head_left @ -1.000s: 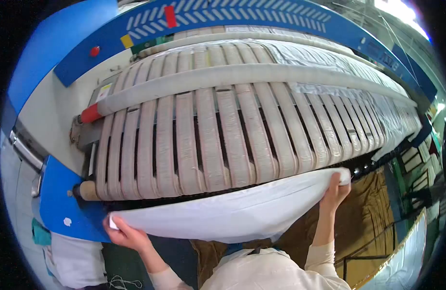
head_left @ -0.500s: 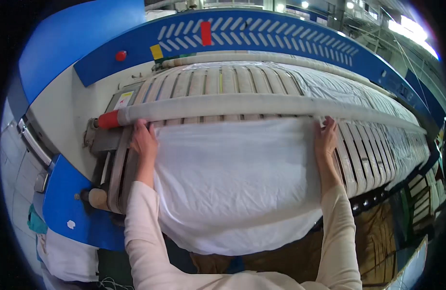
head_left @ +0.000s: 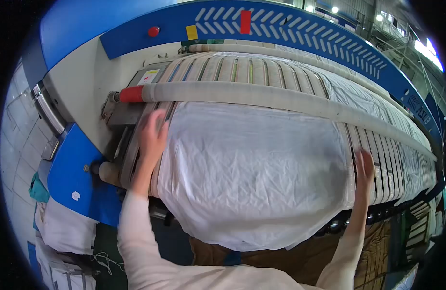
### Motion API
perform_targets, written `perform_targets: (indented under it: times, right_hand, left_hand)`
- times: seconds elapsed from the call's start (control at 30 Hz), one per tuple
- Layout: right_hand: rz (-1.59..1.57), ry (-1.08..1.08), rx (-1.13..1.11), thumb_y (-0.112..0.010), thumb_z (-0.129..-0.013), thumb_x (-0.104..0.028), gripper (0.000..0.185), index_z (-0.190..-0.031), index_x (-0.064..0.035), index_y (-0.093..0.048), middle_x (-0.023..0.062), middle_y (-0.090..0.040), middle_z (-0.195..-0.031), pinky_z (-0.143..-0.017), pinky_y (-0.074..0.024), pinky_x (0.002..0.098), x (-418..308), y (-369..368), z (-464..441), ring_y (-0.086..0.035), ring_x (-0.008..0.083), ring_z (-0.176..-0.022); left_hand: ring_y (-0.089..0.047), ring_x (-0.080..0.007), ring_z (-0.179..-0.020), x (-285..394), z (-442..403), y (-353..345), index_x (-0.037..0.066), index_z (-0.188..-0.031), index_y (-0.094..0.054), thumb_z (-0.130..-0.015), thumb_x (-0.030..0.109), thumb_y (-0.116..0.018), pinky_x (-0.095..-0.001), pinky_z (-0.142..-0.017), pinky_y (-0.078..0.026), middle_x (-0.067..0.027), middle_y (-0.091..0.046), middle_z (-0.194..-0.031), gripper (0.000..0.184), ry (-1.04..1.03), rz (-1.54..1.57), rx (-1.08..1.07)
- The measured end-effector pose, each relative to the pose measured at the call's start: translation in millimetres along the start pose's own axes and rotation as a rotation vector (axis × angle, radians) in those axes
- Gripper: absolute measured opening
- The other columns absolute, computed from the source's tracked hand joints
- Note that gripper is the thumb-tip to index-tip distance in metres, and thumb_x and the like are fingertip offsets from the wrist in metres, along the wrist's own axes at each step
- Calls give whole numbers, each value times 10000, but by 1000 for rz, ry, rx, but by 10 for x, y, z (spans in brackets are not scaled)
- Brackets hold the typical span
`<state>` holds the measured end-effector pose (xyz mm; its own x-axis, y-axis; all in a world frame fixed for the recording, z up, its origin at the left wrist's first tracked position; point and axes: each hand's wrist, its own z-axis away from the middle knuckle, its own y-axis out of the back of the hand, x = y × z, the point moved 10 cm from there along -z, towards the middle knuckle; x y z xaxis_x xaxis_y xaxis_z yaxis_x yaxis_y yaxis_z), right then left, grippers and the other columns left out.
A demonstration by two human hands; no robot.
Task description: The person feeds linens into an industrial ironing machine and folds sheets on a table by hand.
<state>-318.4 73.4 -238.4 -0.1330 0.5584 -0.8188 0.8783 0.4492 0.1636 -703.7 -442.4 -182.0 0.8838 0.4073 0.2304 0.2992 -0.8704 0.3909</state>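
Observation:
A white cloth lies over the feed belts of a large ironing machine, its far edge at a long pale roller and its near edge hanging over the front. Small wrinkles run across its middle. My left hand is just beyond the cloth's upper left corner, open, with thumb and fingers apart and nothing in them. Over the belts to the right of the cloth is my right hand, apart from the fabric. It looks empty, with its fingers loosely stretched and slightly blurred.
A blue guard beam with slots spans the machine, carrying a red button. Another thin white sheet lies on the belts at right. Blue side housing stands at left, above folded white cloth. Brown fabric is below.
Both hands have let go of the cloth's far corners; the right moved outward and nearer me. The cloth has moved forward to the roller. The view has shifted, placing the machine further right.

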Motion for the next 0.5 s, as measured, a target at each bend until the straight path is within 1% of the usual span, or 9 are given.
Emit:
perform_targets:
  times: [0.03, 0.07, 0.13, 0.2, 0.3, 0.37, 0.4, 0.43, 0.5]
  right_hand:
    - [-88, 108, 174, -572, -972, -204, 258, -1143, -14, -611, 39, -637, -1028, -855, -453, 261, -158, 229, 396, -584, 108, -962]
    - [35, 55, 273, -525, -992, -251, 298, -1174, -24, -588, 63, -617, -1091, -882, -462, 276, 104, 571, 795, -591, 151, -1023]
    - [59, 50, 380, -524, -995, -297, 306, -1014, -5, -612, 35, -620, -903, -706, -451, 266, 287, 922, 1505, -564, 111, -778]
    - [33, -140, 529, -506, -1000, -320, 322, -1022, -14, -603, 15, -587, -873, -673, -426, 261, 526, 856, 1918, -519, 98, -741]
    - [-59, -209, 585, -489, -1003, -322, 305, -1067, -41, -588, -16, -524, -836, -646, -399, 253, 628, 465, 2177, -463, 86, -712]
    - [52, -320, 520, -494, -999, -306, 274, -1093, -61, -574, -23, -494, -830, -633, -388, 241, 783, 362, 2168, -447, 79, -712]
    - [-63, -396, 510, -499, -997, -287, 246, -1039, -56, -573, -36, -483, -822, -600, -361, 230, 740, 280, 2155, -424, 61, -708]
    - [-113, -486, 483, -516, -991, -272, 232, -935, -56, -577, -62, -458, -756, -553, -317, 220, 747, 244, 2152, -390, 46, -650]
    - [63, -316, 370, -551, -973, -201, 284, -751, -25, -570, -81, -409, -626, -516, -294, 215, 568, 304, 1937, -350, 24, -599]
  left_hand:
    - [-617, -243, -935, 26, 264, 303, 27, -1066, -586, -868, 43, -598, -344, -808, -494, -110, -645, -998, 199, 133, 113, 66]
    - [-617, -200, -909, 127, 525, 624, 7, -1068, -583, -900, 18, -565, -307, -814, -490, -105, -641, -996, 170, 183, 75, 123]
    - [-568, -169, -770, 35, 1429, 1112, -23, -933, -560, -953, 44, -493, -299, -742, -478, -80, -575, -856, 98, 491, 228, 435]
    - [-451, -123, -653, 280, 1855, 1175, 15, -858, -493, -1024, 197, -391, -279, -629, -386, -33, -479, -747, 267, 516, 107, 315]
    - [-511, -144, -795, 239, 2437, 652, 20, -968, -531, -1008, 320, -456, -295, -760, -431, -59, -528, -879, 312, 801, 389, 123]
    - [-524, -144, -863, -95, 3104, 443, 26, -1042, -550, -983, 346, -519, -307, -809, -440, -63, -552, -987, 328, 972, 397, 160]
    - [-517, -127, -878, -107, 3258, 411, 21, -1051, -574, -967, 320, -562, -307, -814, -440, -43, -572, -1013, 311, 1238, 543, 273]
    - [-503, -110, -858, 24, 2933, 404, 5, -1031, -585, -955, 274, -590, -291, -784, -445, -23, -577, -979, 279, 1106, 593, 175]
    - [-489, -89, -735, -2, 2674, 646, 3, -905, -591, -959, 240, -580, -259, -674, -450, 5, -565, -810, 243, 1026, 520, 178]
